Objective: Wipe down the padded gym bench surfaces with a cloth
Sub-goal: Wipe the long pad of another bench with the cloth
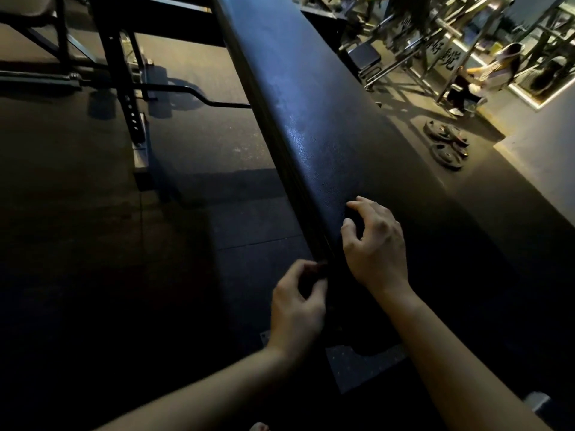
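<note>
Black padded gym bench [311, 126] is seen running diagonally across the dark rubber floor [93, 244]. The right hand [373, 244] is rested on its near end, fingers bent and spread. The left hand [298, 300] is pinched shut at the pad's side edge; what is pinched cannot be told.

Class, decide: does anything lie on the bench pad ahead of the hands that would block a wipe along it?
Nothing visible does. The pad runs bare beyond the right hand; the weight plates lie on the floor beside it. No cloth can be made out.
</note>
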`<action>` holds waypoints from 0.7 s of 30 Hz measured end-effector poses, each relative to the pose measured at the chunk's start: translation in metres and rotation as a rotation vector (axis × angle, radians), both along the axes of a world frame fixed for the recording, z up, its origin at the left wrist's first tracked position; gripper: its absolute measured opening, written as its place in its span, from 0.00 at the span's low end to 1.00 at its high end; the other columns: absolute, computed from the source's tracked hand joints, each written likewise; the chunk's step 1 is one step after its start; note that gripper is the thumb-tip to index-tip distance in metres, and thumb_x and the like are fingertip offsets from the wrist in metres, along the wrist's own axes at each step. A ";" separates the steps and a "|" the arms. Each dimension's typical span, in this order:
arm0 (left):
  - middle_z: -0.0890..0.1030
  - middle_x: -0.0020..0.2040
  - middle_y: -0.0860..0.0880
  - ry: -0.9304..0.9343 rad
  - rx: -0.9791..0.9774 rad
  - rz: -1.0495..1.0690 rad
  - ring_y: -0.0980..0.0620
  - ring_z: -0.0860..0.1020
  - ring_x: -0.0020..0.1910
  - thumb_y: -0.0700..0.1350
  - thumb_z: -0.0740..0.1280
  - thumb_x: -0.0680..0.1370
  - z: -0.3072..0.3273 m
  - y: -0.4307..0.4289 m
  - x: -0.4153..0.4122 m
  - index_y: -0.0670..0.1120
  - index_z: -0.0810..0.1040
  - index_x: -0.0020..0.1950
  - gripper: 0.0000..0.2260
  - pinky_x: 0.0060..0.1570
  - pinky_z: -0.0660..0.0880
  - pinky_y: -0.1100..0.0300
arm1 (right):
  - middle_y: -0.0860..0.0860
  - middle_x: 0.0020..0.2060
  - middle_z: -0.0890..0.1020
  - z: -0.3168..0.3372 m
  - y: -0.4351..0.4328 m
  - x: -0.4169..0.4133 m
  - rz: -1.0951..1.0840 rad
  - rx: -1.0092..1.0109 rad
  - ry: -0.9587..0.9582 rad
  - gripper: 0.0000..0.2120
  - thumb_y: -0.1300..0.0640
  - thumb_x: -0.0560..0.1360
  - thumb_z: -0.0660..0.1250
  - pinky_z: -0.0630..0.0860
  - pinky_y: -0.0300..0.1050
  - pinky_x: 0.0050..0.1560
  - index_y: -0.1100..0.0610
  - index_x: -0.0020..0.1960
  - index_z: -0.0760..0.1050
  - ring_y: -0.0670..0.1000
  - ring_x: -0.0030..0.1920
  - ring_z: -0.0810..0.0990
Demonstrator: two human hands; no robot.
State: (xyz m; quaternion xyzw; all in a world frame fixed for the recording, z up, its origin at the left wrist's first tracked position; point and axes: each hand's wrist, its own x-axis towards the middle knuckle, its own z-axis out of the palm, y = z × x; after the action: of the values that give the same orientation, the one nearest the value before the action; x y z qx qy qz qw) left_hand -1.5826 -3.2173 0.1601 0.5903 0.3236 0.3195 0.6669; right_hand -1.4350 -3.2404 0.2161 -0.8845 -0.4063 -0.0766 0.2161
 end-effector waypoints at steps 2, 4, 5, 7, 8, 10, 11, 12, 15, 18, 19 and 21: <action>0.85 0.42 0.56 0.050 0.046 -0.106 0.58 0.83 0.43 0.36 0.70 0.78 -0.004 0.008 -0.006 0.56 0.81 0.47 0.12 0.43 0.79 0.62 | 0.52 0.67 0.79 0.000 0.001 0.001 0.000 -0.004 0.000 0.22 0.49 0.75 0.60 0.66 0.49 0.68 0.55 0.65 0.79 0.52 0.69 0.74; 0.84 0.42 0.57 0.121 0.155 -0.135 0.61 0.82 0.44 0.37 0.70 0.77 -0.011 0.033 -0.001 0.58 0.81 0.46 0.13 0.45 0.77 0.65 | 0.52 0.67 0.79 0.001 0.000 0.001 0.008 -0.002 0.013 0.21 0.49 0.76 0.60 0.66 0.49 0.68 0.55 0.65 0.79 0.52 0.69 0.74; 0.84 0.41 0.57 0.150 0.179 -0.074 0.61 0.82 0.43 0.38 0.71 0.77 -0.013 0.047 0.004 0.57 0.81 0.46 0.12 0.46 0.78 0.63 | 0.51 0.67 0.79 0.001 -0.001 0.002 0.013 0.001 0.021 0.21 0.49 0.76 0.60 0.66 0.48 0.68 0.55 0.65 0.79 0.51 0.69 0.74; 0.82 0.40 0.57 0.170 0.135 0.127 0.57 0.80 0.42 0.40 0.73 0.77 -0.016 0.080 0.013 0.53 0.80 0.47 0.07 0.48 0.78 0.57 | 0.51 0.67 0.79 0.002 -0.002 0.001 0.014 0.010 0.033 0.20 0.50 0.76 0.60 0.65 0.47 0.68 0.55 0.65 0.79 0.51 0.69 0.73; 0.80 0.42 0.56 0.172 0.101 0.220 0.55 0.79 0.44 0.41 0.74 0.77 -0.015 0.097 0.017 0.51 0.79 0.50 0.07 0.49 0.78 0.59 | 0.51 0.68 0.79 0.002 -0.002 0.001 0.017 0.007 0.039 0.19 0.51 0.77 0.61 0.65 0.47 0.68 0.55 0.65 0.79 0.51 0.69 0.73; 0.79 0.46 0.55 0.121 0.022 0.337 0.56 0.79 0.46 0.40 0.74 0.77 -0.004 0.126 0.023 0.49 0.77 0.57 0.12 0.49 0.75 0.67 | 0.51 0.68 0.78 0.002 -0.003 0.003 0.018 -0.002 0.040 0.18 0.52 0.78 0.63 0.65 0.48 0.69 0.55 0.66 0.78 0.51 0.70 0.73; 0.78 0.48 0.55 0.067 -0.071 0.383 0.59 0.78 0.46 0.39 0.74 0.77 0.004 0.136 0.027 0.49 0.76 0.60 0.15 0.49 0.75 0.70 | 0.51 0.68 0.78 0.003 -0.002 0.003 0.016 -0.001 0.041 0.18 0.52 0.78 0.62 0.65 0.48 0.69 0.55 0.66 0.78 0.51 0.70 0.73; 0.78 0.49 0.54 -0.015 -0.198 0.417 0.60 0.78 0.45 0.38 0.74 0.77 0.009 0.141 0.031 0.48 0.75 0.61 0.15 0.49 0.76 0.68 | 0.51 0.68 0.78 0.003 -0.002 0.003 0.015 0.000 0.044 0.20 0.50 0.77 0.61 0.65 0.49 0.69 0.54 0.66 0.79 0.51 0.69 0.73; 0.82 0.46 0.47 -0.227 -0.554 0.333 0.51 0.80 0.43 0.34 0.72 0.77 0.012 0.132 0.043 0.44 0.78 0.56 0.10 0.44 0.80 0.59 | 0.51 0.67 0.79 0.003 -0.002 0.001 0.014 0.006 0.058 0.22 0.49 0.75 0.59 0.66 0.49 0.69 0.54 0.65 0.79 0.51 0.69 0.74; 0.83 0.42 0.47 -0.176 -0.488 0.198 0.51 0.81 0.40 0.35 0.72 0.78 -0.004 0.105 0.038 0.43 0.80 0.52 0.06 0.38 0.80 0.61 | 0.51 0.67 0.79 0.003 -0.002 0.001 0.014 0.017 0.052 0.21 0.50 0.76 0.61 0.66 0.49 0.69 0.54 0.65 0.79 0.51 0.69 0.74; 0.83 0.42 0.47 -0.153 -0.442 0.162 0.52 0.82 0.38 0.35 0.72 0.78 -0.009 0.097 0.033 0.42 0.80 0.53 0.05 0.35 0.79 0.62 | 0.51 0.67 0.79 0.002 -0.002 0.002 0.013 0.018 0.048 0.20 0.50 0.76 0.61 0.66 0.49 0.69 0.54 0.65 0.79 0.51 0.69 0.74; 0.83 0.44 0.46 -0.137 -0.387 0.082 0.50 0.82 0.39 0.34 0.71 0.79 -0.016 0.087 0.025 0.42 0.80 0.54 0.06 0.33 0.79 0.61 | 0.51 0.67 0.79 0.002 -0.001 0.002 0.007 0.019 0.040 0.21 0.50 0.76 0.60 0.66 0.49 0.69 0.55 0.65 0.79 0.51 0.69 0.74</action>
State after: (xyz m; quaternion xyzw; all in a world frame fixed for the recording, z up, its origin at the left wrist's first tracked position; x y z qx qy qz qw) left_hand -1.5578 -3.1305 0.1436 0.4142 0.3567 0.3177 0.7747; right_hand -1.4328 -3.2417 0.2180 -0.8824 -0.4043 -0.0618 0.2327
